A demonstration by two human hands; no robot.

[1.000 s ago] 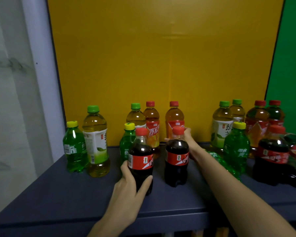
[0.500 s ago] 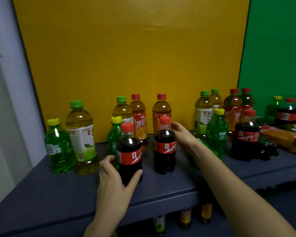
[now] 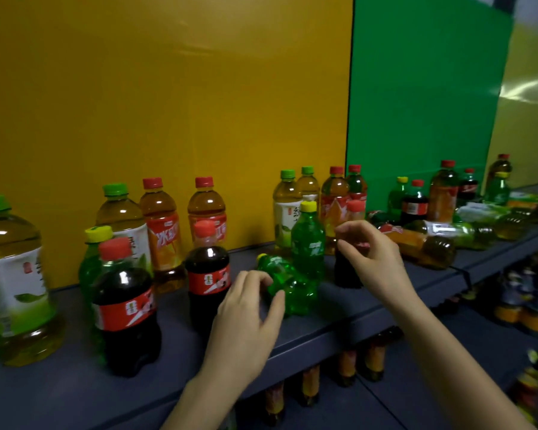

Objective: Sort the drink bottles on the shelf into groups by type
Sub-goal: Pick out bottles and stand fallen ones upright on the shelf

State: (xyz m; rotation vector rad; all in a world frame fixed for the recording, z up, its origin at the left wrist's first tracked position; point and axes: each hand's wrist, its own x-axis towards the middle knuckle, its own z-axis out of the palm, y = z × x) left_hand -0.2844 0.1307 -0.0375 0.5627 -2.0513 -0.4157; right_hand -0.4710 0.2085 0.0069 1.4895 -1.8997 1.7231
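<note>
Two cola bottles, the nearer one (image 3: 125,308) and the farther one (image 3: 208,274), stand upright at the front of the dark shelf (image 3: 59,395). My left hand (image 3: 249,311) is just right of them, fingers apart and curved around the neck end of a green soda bottle (image 3: 292,290) lying on its side. Behind that stands an upright green soda bottle (image 3: 308,240). My right hand (image 3: 376,259) hovers with curled, separated fingers in front of a third cola bottle (image 3: 345,274), hiding much of it.
Green tea bottles (image 3: 13,274) and red-capped iced tea bottles (image 3: 163,231) stand along the yellow back panel. Further right, mixed bottles stand and lie, including a lying iced tea bottle (image 3: 423,246). More bottles (image 3: 311,383) are on a lower shelf.
Both hands have let go of the two cola bottles and moved right; the left is now at the lying green bottle, the right at another cola bottle. The view has swung right.
</note>
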